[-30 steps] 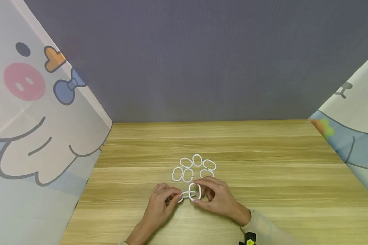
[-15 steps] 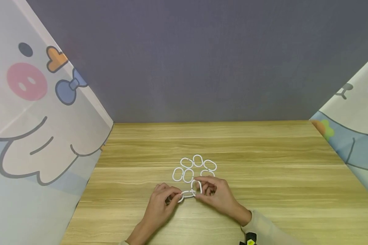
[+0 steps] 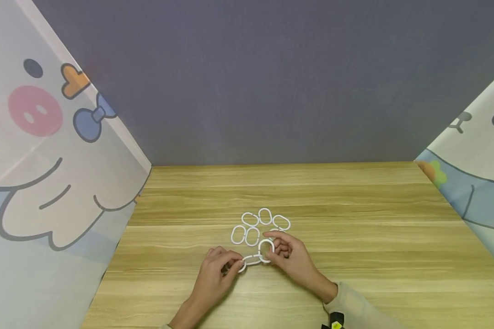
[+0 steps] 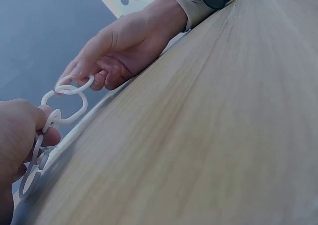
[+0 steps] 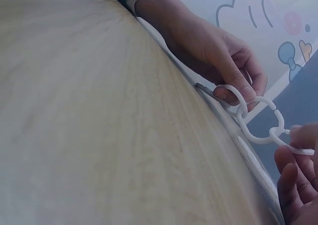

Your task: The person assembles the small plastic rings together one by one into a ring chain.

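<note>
My left hand (image 3: 217, 274) pinches a white plastic chain link (image 3: 243, 266) between thumb and fingertips, low over the wooden table. Hooked through it is a middle oval link (image 5: 261, 136), stretched between the two hands. My right hand (image 3: 296, 262) holds a third link (image 3: 266, 241), raised on edge and looped through the middle one, with the thumb at its lower side. A narrow gap shows in the middle link's side in the right wrist view. Below my left hand, the left wrist view shows more chain links (image 4: 30, 186) hanging, partly hidden by the fingers.
Several loose white links (image 3: 252, 236) lie in a cluster on the wooden table (image 3: 354, 205) just beyond the hands; my right hand partly covers one of them. A grey wall (image 3: 271, 82) rises at the back, with cartoon-printed panels (image 3: 66, 151) on both sides.
My right hand has turned the third link and shifted it slightly right and away from me; its index finger has lifted a little. The left hand stays in place.
</note>
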The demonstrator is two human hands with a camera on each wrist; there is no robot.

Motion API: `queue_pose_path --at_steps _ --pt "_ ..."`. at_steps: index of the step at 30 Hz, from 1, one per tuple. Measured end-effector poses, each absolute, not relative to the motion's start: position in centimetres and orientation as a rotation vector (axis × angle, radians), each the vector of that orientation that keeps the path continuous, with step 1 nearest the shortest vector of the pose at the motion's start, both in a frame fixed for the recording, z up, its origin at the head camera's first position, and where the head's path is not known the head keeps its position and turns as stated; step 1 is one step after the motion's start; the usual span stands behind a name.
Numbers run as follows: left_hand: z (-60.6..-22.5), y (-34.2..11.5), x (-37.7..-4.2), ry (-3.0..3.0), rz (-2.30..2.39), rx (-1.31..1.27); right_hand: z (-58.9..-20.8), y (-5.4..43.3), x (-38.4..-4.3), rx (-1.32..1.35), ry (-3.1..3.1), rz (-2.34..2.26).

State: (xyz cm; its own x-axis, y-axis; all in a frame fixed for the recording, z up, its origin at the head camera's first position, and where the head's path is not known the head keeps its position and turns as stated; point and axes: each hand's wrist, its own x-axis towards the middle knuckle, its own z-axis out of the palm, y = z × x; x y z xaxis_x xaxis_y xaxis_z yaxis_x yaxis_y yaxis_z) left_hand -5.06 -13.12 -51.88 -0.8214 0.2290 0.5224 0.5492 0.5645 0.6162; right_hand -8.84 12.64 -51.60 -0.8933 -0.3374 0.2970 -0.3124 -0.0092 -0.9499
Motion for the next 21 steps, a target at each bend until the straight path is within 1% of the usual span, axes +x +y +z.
queue_pose_path --at_steps 12,21 --pt "-51.7 -13.14 -5.03 -2.413 -1.159 -0.603 -51.5 12.63 -8.64 -0.545 2.179 -2.115" --pt "-51.63 -12.99 -4.99 -2.418 -1.187 -0.56 -51.65 12.83 -8.69 -0.515 2.188 -2.196"
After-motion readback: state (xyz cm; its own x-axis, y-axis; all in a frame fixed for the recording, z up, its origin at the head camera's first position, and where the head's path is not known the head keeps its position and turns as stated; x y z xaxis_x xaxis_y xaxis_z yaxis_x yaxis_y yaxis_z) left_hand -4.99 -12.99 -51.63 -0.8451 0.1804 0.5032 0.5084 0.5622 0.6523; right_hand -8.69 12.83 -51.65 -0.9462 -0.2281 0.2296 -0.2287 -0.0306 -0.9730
